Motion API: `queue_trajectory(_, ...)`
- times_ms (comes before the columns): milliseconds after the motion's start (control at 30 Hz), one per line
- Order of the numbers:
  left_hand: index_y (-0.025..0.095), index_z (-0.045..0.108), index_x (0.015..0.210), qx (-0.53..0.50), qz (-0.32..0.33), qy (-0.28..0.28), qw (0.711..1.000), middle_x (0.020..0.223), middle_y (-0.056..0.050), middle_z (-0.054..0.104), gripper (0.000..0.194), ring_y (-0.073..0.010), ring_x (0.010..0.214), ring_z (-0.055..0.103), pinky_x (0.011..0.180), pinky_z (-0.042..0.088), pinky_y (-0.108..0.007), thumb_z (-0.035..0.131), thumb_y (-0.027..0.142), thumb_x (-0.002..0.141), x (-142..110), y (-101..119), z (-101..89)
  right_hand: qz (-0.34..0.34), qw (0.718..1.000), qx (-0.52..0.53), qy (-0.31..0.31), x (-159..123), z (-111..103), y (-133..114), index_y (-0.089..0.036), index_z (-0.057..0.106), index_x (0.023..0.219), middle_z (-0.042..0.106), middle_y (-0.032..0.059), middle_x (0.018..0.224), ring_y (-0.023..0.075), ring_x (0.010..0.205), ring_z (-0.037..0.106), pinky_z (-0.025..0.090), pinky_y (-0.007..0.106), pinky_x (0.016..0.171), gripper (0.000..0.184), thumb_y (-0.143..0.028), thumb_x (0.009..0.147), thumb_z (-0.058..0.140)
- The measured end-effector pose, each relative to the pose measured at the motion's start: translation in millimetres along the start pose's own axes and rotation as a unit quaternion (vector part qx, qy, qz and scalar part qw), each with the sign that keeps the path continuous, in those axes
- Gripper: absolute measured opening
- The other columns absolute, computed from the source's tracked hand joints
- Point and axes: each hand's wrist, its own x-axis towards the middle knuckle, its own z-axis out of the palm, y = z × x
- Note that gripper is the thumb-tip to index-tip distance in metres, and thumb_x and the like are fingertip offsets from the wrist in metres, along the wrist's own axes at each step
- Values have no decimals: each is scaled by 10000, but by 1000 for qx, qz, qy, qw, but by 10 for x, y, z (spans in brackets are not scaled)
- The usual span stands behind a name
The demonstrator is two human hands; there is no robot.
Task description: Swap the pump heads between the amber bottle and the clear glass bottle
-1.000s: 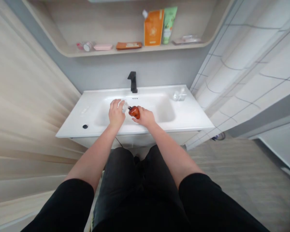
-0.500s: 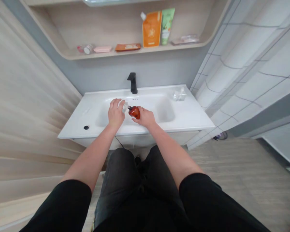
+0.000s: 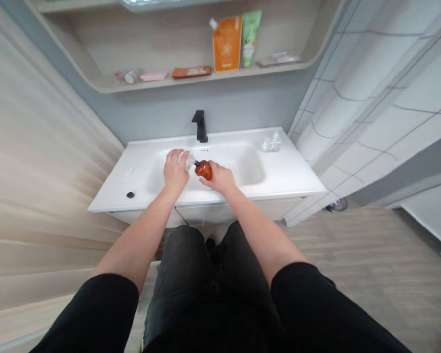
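- Fingers: the left hand's fingers (image 3: 174, 157) are closed around a small clear piece (image 3: 187, 163), its exact kind too blurred to tell; the right hand's fingers (image 3: 207, 182) grasp a red-amber pump bottle (image 3: 204, 170).
- Hands: the left hand (image 3: 175, 172) and right hand (image 3: 221, 179) are just apart, with the bottle's dark nozzle (image 3: 196, 163) at 9 o'clock, pointing at the clear piece.
- Basin: both hands hover over a white vanity basin (image 3: 246, 166), not touching it.
- Around: a black faucet (image 3: 200, 126) stands at 12 o'clock, a clear soap dish (image 3: 271, 144) at 2 o'clock and a black round button (image 3: 130, 194) at 8 o'clock.
- Farther: a shelf (image 3: 264, 70) at 12 o'clock holds an orange pouch (image 3: 226, 44) and a green tube (image 3: 251, 39).
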Motion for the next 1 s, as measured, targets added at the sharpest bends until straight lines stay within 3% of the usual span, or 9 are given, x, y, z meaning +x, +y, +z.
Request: queue_trajectory(1000,243,715,1457,18,62,1,998,1529,-158,690,612,-363,1577,527,1345,440,-588,566,7,913,179,18,-24,-6,997,46,64,39,140,94,-157,492,1621,757,214,1470,379,1267,770,609,442,997,835,-657,993,721)
